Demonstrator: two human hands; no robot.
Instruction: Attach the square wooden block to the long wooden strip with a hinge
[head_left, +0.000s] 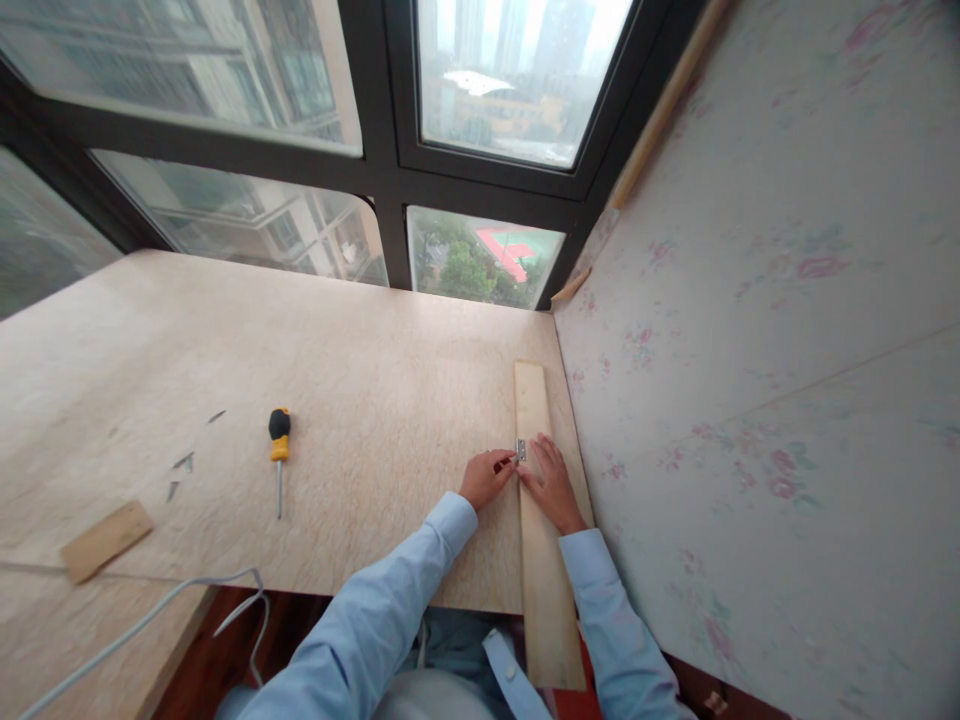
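A long pale wooden board [534,400] lies lengthwise near the wall, its near end jutting past the front edge of the counter. On its left edge sits a small metal hinge [521,450]. My left hand [486,478] is beside the board, thumb and fingertips pinched together at the hinge's left side; anything between them is too small to make out. My right hand [553,482] rests over the board with its fingers stretched out, the thumb just below the hinge and the fingertips to its right.
A screwdriver [280,437] with a black and yellow handle lies left of my hands. Several small metal pieces [184,461] and a short wooden block [107,541] are farther left on the counter [360,400]. A white cable [150,612] crosses the front-left corner. A flowered wall [720,400] borders the right side.
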